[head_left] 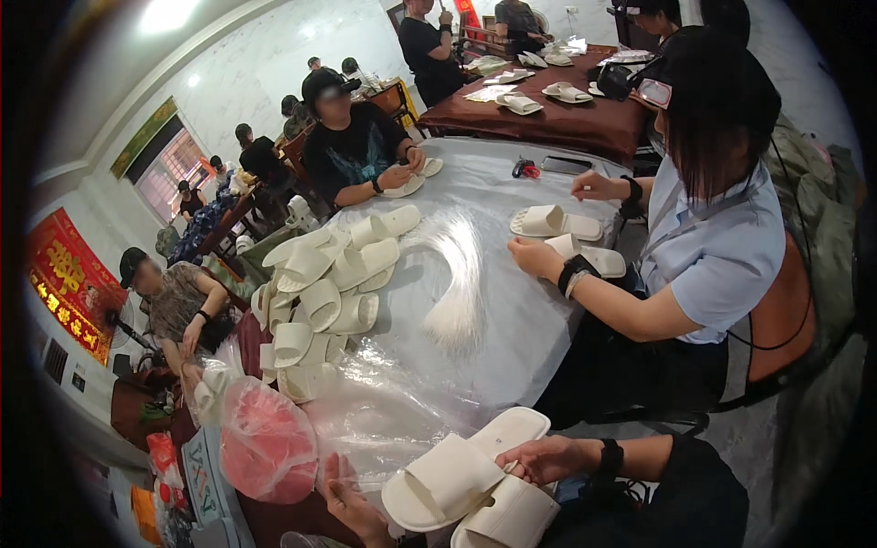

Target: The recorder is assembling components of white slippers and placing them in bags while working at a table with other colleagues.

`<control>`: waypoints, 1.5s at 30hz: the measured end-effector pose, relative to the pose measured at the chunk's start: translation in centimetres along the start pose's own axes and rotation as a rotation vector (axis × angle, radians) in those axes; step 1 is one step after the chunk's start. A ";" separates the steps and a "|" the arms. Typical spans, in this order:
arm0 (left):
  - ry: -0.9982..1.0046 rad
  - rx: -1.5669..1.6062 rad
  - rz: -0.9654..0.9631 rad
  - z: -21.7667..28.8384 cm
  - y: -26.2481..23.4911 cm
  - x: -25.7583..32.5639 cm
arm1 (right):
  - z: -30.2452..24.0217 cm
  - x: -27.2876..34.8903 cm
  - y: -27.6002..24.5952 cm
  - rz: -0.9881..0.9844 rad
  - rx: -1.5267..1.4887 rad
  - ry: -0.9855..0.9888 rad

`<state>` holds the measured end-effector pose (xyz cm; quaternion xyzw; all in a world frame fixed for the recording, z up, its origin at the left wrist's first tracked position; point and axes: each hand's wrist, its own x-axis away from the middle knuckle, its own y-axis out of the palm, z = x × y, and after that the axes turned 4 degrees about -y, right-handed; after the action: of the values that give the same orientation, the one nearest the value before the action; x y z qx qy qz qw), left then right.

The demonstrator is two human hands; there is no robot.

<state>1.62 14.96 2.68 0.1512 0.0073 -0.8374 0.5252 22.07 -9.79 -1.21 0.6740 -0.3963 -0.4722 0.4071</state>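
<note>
Just in front of me is a pair of cream slippers, the upper slipper [442, 477] lying tilted across the lower slipper [508, 517]. My right hand [546, 458] pinches at the strap edge between the two; what its fingertips grip is too small to make out. Beside the toe of the upper slipper, my left hand [354, 504] has its fingers stretched out and apart, with nothing seen in them. A clear plastic sheet [393, 388] lies on the table past the slippers. Left of it rests a pink plastic-wrapped bundle [267, 440].
A heap of cream slippers [320, 304] covers the table's left side. Mid-table lies a bundle of clear strands [454, 290]. At right, a co-worker in a light blue shirt [726, 274] handles slippers; another co-worker [352, 151] sits across, holding one. Scissors [524, 169] and a phone [566, 164] lie beyond.
</note>
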 end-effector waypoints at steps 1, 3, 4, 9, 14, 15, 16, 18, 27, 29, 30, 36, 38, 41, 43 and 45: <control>0.002 0.000 0.006 0.2 -0.1 0.0 | -0.1 0.2 0.3 0.005 0.035 -0.002; -0.006 -0.009 0.023 0.6 -0.4 0.0 | 0.2 0.4 0.2 0.042 0.051 0.022; -0.011 -0.011 0.029 0.7 -0.3 0.2 | 0.5 0.6 0.2 0.079 0.066 0.042; 0.196 -0.837 -0.312 2.4 -0.3 1.3 | 1.9 0.6 -0.2 0.118 -0.018 0.075; 0.219 -1.014 -0.578 2.6 -2.2 2.6 | 1.2 0.7 0.0 0.271 0.050 0.071; 0.194 -1.032 -0.621 3.0 -2.1 2.6 | 1.0 0.7 0.6 0.308 0.087 0.076; 0.207 -1.117 -0.678 3.3 -2.4 2.7 | 0.8 0.5 1.1 0.341 0.126 0.088; 0.239 -1.164 -0.683 3.5 -2.2 2.9 | 0.7 0.6 0.7 0.313 0.116 0.093; 0.533 -1.302 -0.203 2.9 -0.9 3.4 | 1.7 1.7 0.8 0.325 0.068 0.104; 0.494 -1.156 -0.135 3.2 -0.2 2.5 | 1.8 2.0 1.0 0.310 0.141 0.080; 0.462 -0.999 -0.071 3.1 0.3 2.0 | 1.7 2.3 1.2 0.308 0.184 0.065; 0.042 -0.522 0.092 2.0 -1.0 -1.1 | 2.4 2.3 1.0 0.294 0.218 0.077; -0.040 -0.288 0.165 2.5 -1.2 -1.2 | 1.7 1.5 1.2 0.281 0.211 0.096; 0.023 -0.582 0.108 3.7 -0.4 -0.5 | 1.9 1.0 1.4 0.311 0.183 0.159; 0.145 -0.856 -0.020 4.4 0.0 -0.3 | 2.0 1.3 0.8 0.332 0.159 0.170; 0.260 -1.148 -0.162 5.5 -0.2 0.7 | 2.6 1.4 0.5 0.353 0.100 0.214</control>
<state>-0.20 13.49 7.74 -0.0565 0.5348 -0.7115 0.4523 19.83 -11.71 -1.73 0.6598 -0.4859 -0.2989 0.4892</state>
